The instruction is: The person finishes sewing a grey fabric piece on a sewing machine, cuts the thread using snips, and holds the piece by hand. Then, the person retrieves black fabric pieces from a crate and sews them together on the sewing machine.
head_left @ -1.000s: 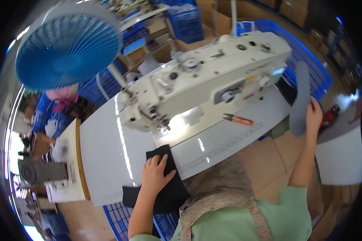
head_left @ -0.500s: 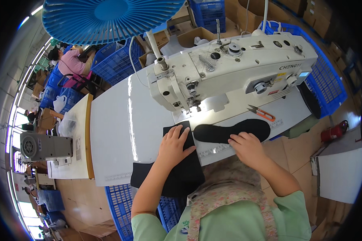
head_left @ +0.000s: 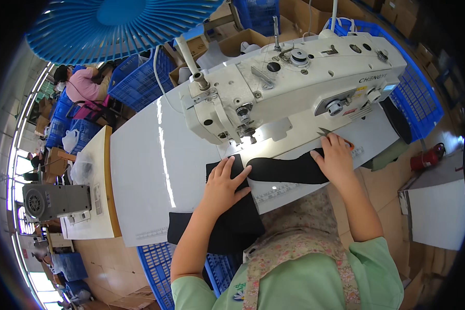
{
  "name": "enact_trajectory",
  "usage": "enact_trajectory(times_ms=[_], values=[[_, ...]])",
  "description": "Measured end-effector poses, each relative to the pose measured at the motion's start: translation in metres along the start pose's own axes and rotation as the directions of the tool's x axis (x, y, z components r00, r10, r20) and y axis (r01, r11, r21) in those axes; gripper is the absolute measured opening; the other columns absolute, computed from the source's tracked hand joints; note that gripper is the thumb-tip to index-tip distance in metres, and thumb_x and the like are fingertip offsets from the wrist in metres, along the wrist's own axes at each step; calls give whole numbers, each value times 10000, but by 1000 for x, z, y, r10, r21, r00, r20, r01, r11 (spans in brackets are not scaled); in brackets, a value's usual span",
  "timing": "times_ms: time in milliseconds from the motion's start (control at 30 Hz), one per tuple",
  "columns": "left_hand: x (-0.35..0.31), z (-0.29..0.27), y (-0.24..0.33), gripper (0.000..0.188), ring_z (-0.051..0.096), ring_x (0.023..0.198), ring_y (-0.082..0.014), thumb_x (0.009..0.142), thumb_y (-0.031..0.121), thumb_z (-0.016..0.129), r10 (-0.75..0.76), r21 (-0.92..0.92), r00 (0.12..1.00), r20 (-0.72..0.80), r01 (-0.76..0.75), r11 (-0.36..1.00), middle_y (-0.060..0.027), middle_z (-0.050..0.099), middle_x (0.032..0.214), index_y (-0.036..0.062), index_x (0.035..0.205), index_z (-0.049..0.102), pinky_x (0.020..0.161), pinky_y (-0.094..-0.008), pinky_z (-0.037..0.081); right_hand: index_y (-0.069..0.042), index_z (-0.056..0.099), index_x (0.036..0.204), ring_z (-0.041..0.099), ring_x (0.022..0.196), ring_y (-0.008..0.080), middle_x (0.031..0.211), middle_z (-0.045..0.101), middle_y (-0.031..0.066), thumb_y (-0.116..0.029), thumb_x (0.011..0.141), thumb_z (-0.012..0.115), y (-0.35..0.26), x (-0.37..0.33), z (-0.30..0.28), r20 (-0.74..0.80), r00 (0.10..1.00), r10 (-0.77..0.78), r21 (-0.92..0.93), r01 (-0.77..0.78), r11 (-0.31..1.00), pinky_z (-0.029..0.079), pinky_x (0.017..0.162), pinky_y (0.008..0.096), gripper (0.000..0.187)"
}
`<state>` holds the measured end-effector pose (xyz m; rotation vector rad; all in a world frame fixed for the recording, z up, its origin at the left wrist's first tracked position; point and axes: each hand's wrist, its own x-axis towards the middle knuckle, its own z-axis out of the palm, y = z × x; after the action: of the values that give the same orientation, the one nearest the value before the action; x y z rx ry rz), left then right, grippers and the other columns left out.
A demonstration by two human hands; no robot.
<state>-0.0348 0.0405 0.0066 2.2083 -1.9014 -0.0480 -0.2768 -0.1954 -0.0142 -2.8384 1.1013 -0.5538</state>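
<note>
My left hand (head_left: 224, 187) lies flat with spread fingers on a piece of black fabric (head_left: 245, 219), which hangs over the table's front edge. The left index fingertip reaches the left end of a black insole (head_left: 284, 169). My right hand (head_left: 337, 161) covers the insole's wide right end, thumb apart from the fingers. Its fingertips reach over the thread snips (head_left: 350, 145); the blades show past the fingers, with some orange handle on the other side. Whether they touch the snips is hidden. Just beyond the fabric is the sewing machine's (head_left: 294, 88) lit needle area.
A blue fan (head_left: 121, 15) hangs at the upper left. Blue crates (head_left: 157, 268) stand below the table (head_left: 139, 181) and behind it. Another black piece (head_left: 396, 121) lies at the table's right end. A red extinguisher (head_left: 428, 157) stands right; a seated person (head_left: 82, 85) is far left.
My right hand has moved right and away from me, from the insole's middle to its wide end and over the snips. My left hand stays on the black fabric. The view shifted slightly.
</note>
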Motion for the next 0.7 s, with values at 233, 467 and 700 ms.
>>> enact_trajectory(times_ms=[233,467,700], values=[[1,-1,1,562,402,1345,-406,852,402,698,-21,30,999,44,19,999,-231,422,1434,266,1379,559,1067,-508,387,-15,639,1040,553,1095,350,1214,558,162,-246,782,733,-7,17,-12,-39,998,-56,112,60,992,478,896,458,359],[12,-1,7,610,432,1317,-390,848,378,706,-23,27,1000,2,23,999,-211,457,1403,170,1393,527,1051,-490,399,-90,657,1065,567,1082,277,1187,582,93,-215,749,734,-86,18,8,-52,855,-517,375,496,783,478,888,417,348],[19,3,-6,582,486,1272,-324,795,233,750,-87,-103,995,-45,82,991,-146,516,1345,36,1297,531,1001,-438,419,-47,653,1077,558,1101,268,1128,602,99,-132,757,688,-84,41,34,-75,843,-532,306,527,793,466,896,406,333]])
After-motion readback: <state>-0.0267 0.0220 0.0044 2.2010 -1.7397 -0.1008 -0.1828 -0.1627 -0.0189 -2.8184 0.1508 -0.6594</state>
